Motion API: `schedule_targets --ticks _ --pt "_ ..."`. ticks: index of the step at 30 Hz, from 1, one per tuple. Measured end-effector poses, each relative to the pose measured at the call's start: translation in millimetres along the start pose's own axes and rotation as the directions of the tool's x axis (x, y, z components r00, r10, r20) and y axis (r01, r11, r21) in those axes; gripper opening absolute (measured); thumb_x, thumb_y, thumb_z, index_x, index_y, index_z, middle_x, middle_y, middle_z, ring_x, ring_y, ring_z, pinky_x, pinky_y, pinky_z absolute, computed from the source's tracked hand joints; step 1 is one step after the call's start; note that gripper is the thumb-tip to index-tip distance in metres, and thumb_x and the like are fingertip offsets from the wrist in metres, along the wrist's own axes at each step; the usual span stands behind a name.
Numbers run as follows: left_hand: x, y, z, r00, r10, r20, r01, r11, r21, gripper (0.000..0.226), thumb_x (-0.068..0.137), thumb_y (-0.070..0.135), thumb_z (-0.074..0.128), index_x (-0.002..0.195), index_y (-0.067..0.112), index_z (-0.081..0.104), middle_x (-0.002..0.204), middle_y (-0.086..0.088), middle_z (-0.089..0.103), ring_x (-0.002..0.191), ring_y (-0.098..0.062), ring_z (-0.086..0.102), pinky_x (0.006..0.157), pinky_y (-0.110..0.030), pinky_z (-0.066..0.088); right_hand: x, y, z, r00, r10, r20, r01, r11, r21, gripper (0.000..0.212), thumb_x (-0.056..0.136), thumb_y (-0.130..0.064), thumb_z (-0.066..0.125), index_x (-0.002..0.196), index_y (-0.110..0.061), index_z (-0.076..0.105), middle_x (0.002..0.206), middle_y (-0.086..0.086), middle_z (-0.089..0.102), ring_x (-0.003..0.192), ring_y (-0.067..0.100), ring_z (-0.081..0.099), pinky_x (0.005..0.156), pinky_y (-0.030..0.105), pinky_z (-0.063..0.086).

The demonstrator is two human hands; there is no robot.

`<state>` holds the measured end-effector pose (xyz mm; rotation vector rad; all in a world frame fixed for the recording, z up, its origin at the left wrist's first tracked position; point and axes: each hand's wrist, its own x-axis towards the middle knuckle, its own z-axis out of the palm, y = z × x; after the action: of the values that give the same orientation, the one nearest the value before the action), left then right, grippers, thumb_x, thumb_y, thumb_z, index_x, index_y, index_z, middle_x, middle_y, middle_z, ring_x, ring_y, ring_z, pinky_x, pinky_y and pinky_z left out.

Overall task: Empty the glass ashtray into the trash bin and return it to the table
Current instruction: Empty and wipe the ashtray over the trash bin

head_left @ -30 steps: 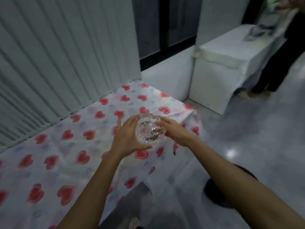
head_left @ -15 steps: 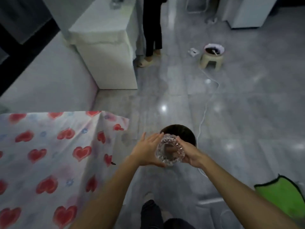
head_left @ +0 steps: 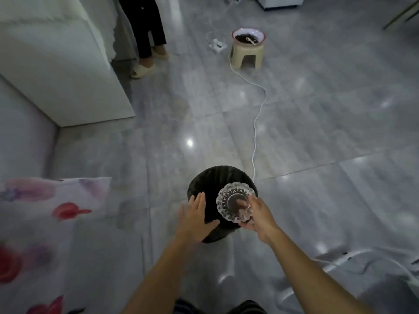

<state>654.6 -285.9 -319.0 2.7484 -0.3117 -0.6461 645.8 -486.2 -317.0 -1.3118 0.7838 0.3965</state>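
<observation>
Head view, the only one I had. The right hand (head_left: 257, 217) was clamped on the glass ashtray (head_left: 235, 205), fingers on its near rim and underside, holding it over the mouth of the trash bin (head_left: 215, 175). I judged it was tipped with its base toward the camera so the contents would fall into the bin; whether anything was dropping I couldn't tell through the cut glass. The left hand (head_left: 196, 217) was open, fingers spread flat, empty, just beside the ashtray over the bin's near-left edge, apart from the glass. I read it as ready to steady or tap. The bin stood on the floor (head_left: 317, 132), lined with a black bag, close off the corner of the desk (head_left: 45, 211) with its heart-print cloth, so the return trip looked short.

Farther off: a stool (head_left: 247, 54) carrying a bowl (head_left: 249, 36), and a white cable (head_left: 258, 114) running toward the bin. Another person's legs (head_left: 147, 30) stood by a white cabinet (head_left: 56, 64).

No brands, labels or readable writing anywhere.
</observation>
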Motion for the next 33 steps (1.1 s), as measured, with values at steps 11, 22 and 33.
schedule_targets --ticks 11,22,33 --pt "139 -69 197 0.901 -0.279 -0.333 0.216 0.952 -0.216 0.081 0.093 0.047 0.043 0.151 0.009 0.002 0.161 -0.014 -0.007 0.148 -0.033 -0.001 0.116 -0.057 0.010 213 93 -29 0.660 -0.730 0.177 0.459 0.206 -0.864 0.050 0.088 0.000 0.053 0.133 -0.022 0.054 0.113 0.012 0.067 0.100 0.033 0.060 0.081 0.043 0.054" --pt "161 -36 189 0.660 -0.642 -0.391 -0.049 0.483 -0.875 0.078 0.081 -0.027 0.036 0.147 0.014 0.030 0.160 -0.001 0.016 0.146 -0.020 0.019 0.106 -0.018 0.020 189 112 -54 0.080 -0.438 0.895 0.273 -0.854 -0.443 0.031 0.085 -0.006 0.054 0.106 -0.019 0.073 0.094 -0.004 0.075 0.068 0.020 0.062 0.052 0.026 0.047" --pt "175 -30 188 0.650 -0.641 -0.408 0.077 0.590 -0.804 0.078 0.080 -0.024 0.043 0.148 0.010 0.026 0.161 -0.002 0.012 0.148 -0.034 0.006 0.116 -0.061 0.013 160 116 -57 0.035 -0.549 0.835 0.231 -0.809 -0.541 0.027 0.088 -0.002 0.051 0.094 -0.013 0.075 0.081 0.002 0.072 0.061 0.020 0.060 0.049 0.027 0.050"
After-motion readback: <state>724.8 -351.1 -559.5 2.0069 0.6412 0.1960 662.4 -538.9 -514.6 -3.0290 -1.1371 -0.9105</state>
